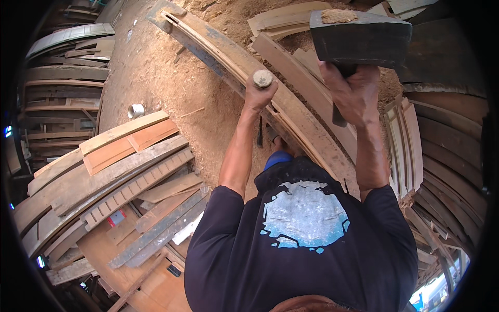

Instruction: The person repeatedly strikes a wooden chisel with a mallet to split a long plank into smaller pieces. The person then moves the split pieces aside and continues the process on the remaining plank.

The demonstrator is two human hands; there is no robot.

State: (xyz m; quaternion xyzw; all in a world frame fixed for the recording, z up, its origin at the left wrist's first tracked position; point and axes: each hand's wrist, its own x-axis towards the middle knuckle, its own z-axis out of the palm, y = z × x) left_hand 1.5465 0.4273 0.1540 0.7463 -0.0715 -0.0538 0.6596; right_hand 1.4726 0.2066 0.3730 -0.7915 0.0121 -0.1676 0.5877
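My left hand (260, 96) is wrapped round the upright handle of what looks like a chisel (262, 78); its round, pale, worn top sticks out above my fist, and its blade is hidden. The fist is over a long wooden beam (306, 125), which has a narrow slot along it. Raised to the right, my right hand (356, 91) grips an axe (361, 44) with a heavy dark head. The end of its wooden handle shows in the top of the head, and the handle's lower end hangs below my fist.
Sawdust and shavings cover the ground (176, 67). Stacked boards (130, 171) lie to the left, with a small white cup-like container (135, 111) beyond them. More planks (301, 67) lie past the beam, and panels (405, 145) stand at the right.
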